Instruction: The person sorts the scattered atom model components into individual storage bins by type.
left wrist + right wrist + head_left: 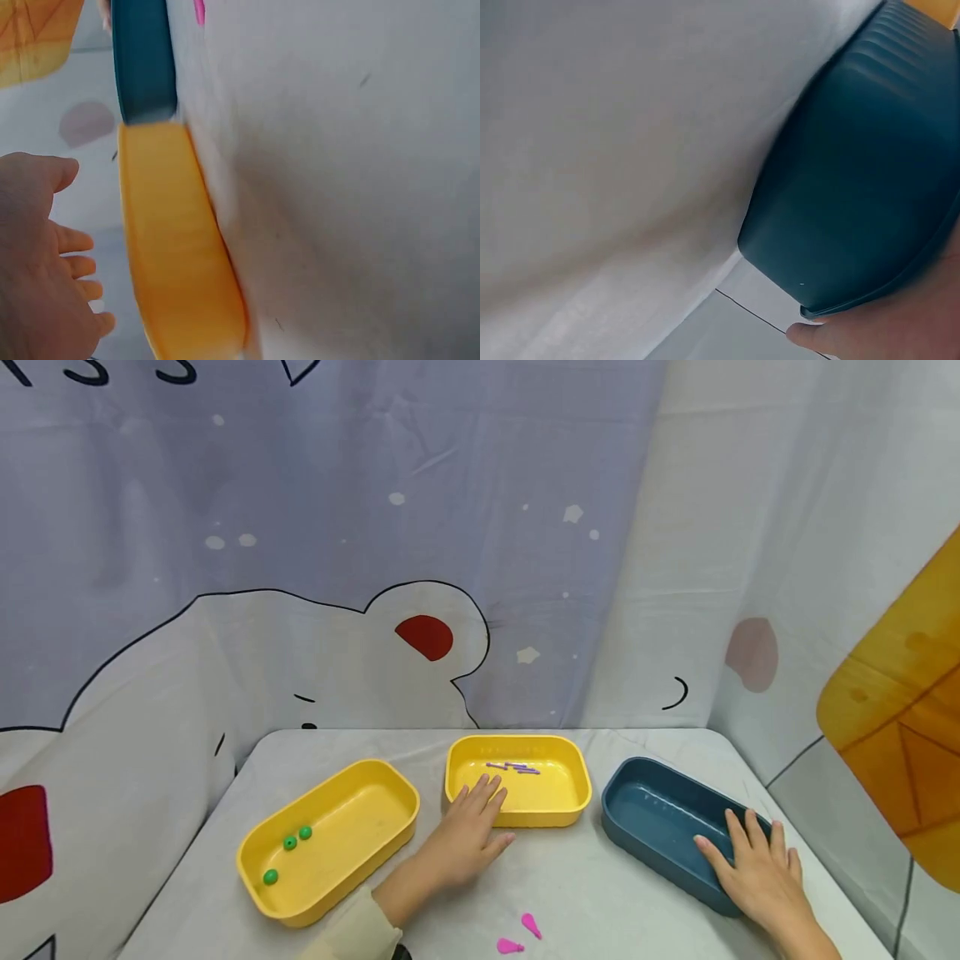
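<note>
My left hand, fingers spread and nothing in them, hovers by the near left corner of the middle yellow tray. Several thin purple sticks lie in that tray. In the left wrist view the same hand appears beside the tray's yellow wall. My right hand reaches over the near end of the dark blue tray, its fingers extended across the rim. From the right wrist, the blue tray's outer wall fills much of the view, with part of the hand along its rim.
A longer yellow tray stands at the left, holding three green beads, one being a bead near its front end. Two pink teardrop-shaped pieces, a lower one and an upper one, lie on the white-covered table. Printed curtains hang behind.
</note>
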Available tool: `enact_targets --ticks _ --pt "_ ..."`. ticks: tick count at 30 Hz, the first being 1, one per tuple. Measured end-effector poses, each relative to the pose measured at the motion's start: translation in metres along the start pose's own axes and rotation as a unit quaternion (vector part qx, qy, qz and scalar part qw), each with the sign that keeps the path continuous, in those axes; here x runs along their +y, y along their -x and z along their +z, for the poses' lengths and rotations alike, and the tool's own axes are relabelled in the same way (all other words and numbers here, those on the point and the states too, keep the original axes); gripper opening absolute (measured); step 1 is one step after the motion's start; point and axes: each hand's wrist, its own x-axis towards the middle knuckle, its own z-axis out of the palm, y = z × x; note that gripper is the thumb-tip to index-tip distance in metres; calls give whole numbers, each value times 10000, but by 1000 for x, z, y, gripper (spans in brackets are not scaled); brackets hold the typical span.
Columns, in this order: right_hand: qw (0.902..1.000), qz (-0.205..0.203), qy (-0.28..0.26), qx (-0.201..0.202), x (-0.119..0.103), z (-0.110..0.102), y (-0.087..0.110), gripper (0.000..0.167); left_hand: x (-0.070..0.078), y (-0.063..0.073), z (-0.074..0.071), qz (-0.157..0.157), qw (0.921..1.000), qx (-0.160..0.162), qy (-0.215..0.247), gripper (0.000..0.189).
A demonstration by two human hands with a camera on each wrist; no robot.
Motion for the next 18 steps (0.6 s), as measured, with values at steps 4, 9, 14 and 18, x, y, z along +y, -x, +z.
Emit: enact_targets --ticks 4,9,14,18 --pt "10000 -46 67 -21 1 1 0 95 9 11 -1 361 9993 53 -6 66" --pt "9999 -80 135 -30 2 1 0 94 19 25 -5 609 9978 -80 263 66" --pt "9998 -110 184 -51 2 1 -1 93 23 35 -7 701 9954 -254 599 63" --pt "9997 -109 213 -111 3 2 -1 94 22 42 -7 749 9928 -413 840 56"
